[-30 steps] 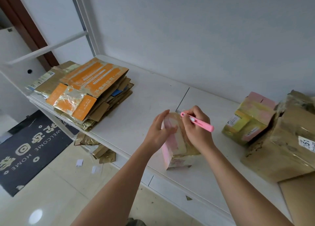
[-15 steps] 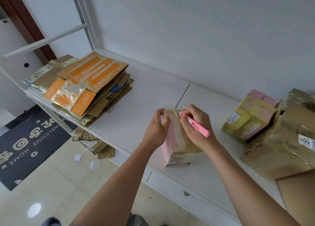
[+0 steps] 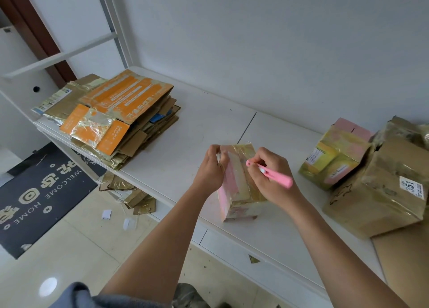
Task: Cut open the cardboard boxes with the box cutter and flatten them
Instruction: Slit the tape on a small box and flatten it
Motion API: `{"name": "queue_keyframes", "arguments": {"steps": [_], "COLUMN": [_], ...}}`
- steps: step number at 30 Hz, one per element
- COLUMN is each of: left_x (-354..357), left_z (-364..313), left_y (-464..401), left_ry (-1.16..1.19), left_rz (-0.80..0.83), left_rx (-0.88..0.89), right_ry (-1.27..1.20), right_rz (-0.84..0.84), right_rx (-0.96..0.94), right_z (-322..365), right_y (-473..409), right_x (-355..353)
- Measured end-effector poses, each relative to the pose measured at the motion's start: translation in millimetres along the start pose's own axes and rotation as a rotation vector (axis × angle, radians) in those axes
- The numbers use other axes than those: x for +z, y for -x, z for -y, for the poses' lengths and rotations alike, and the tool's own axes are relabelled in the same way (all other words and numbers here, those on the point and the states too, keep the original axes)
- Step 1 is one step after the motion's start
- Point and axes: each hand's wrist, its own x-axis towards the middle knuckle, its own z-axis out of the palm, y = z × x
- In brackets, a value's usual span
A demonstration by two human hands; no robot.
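Note:
A small pink box wrapped in yellowish tape stands near the front edge of the white table. My left hand grips its upper left corner, fingers curled over the top. My right hand holds a pink box cutter like a pen, its tip at the top face of the box. The blade itself is too small to see.
A stack of flattened orange and brown cardboard lies at the table's left end. A pink and yellow taped box and a larger brown box sit on the right. Cardboard scraps and a dark doormat lie on the floor.
My left hand has slid from the box's front face up to its top left corner. The cutter tip has shifted slightly toward me along the top. The camera view has tilted a little.

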Motion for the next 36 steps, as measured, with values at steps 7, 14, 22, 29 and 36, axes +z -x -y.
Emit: {"name": "queue_keyframes", "arguments": {"steps": [7,14,22,29,36], "left_x": [-1.7,-3.8,-3.5,15.5,-2.7], "left_z": [-7.8,-8.6,-10.8,-22.5,-43.8], "left_y": [0.1,-2.4,-0.7,19.9,5.8], "left_ry": [0.015,0.046,0.017,-0.180,-0.607], "left_rz": [0.004,0.025,0.008,-0.111,0.288], "left_rx": [-0.029,0.002,0.012,-0.093,0.552], "right_ry": [-0.082,-0.133,-0.226,-0.448,-0.510], "right_rz": [0.078,0.008,-0.033,-0.615,-0.741], "right_rx": [0.088,0.043,0.165,0.396,0.476], "right_z": [8.0,20.2,21.2,3.8,-10.8], "right_y": [38.6,67.5,103.5,118.3,118.4], "right_x": [-6.6,-17.7,-33.3,-56.2,-55.9]}}
